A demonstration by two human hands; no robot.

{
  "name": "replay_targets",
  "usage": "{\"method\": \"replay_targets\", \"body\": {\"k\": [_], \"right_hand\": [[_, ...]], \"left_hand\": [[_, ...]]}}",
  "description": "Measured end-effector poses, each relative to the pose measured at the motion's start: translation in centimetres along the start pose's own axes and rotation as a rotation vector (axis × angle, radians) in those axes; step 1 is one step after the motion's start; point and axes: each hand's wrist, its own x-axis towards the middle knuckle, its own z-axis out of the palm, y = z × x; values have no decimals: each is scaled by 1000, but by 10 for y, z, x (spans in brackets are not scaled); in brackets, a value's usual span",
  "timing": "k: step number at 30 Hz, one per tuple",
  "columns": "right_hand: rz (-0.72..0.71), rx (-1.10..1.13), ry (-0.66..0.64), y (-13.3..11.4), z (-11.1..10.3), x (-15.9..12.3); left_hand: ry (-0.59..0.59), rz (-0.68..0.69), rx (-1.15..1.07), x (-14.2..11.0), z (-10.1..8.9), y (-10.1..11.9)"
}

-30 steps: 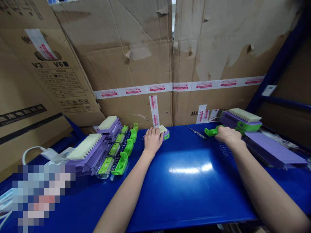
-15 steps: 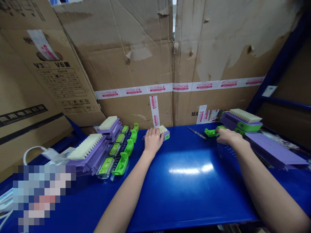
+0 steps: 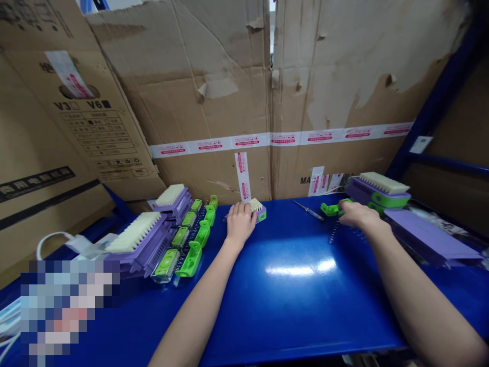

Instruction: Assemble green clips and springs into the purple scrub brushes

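My left hand (image 3: 240, 219) lies at the back middle of the blue table with its fingers curled over a small purple brush (image 3: 261, 209) with cream bristles and a green end. The hand hides much of that brush. Farther right, my right hand (image 3: 357, 215) is closed, fingers pointing down, beside a bright green bracket (image 3: 329, 209). A thin dark coil spring (image 3: 333, 232) slants from beneath its fingertips; the exact grip is hidden. More coils show faintly under the palm. Between the hands lies a screwdriver (image 3: 310, 210) with a clear handle.
At left stand purple brush units (image 3: 143, 239), a row of clear-cased green parts (image 3: 167, 262), dark springs and green brackets (image 3: 190, 261). Another brush unit (image 3: 382, 188) and a purple cover (image 3: 431, 234) are at right. Cardboard (image 3: 214, 102) walls the back; a white cable runs at left.
The spring under my right hand has swung left, toward the green bracket. My right hand has shifted only slightly; my left hand stays on the brush.
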Motion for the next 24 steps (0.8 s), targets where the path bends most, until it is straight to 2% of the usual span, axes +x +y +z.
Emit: {"method": "replay_targets", "body": {"k": [11, 20, 24], "right_hand": [[8, 6, 164, -4, -1, -3], [-14, 6, -18, 0, 7, 7], [-45, 9, -33, 6, 13, 14]], "left_hand": [[-6, -1, 5, 0, 1, 0], [-5, 0, 3, 0, 0, 0], [-12, 1, -15, 0, 0, 0]]}}
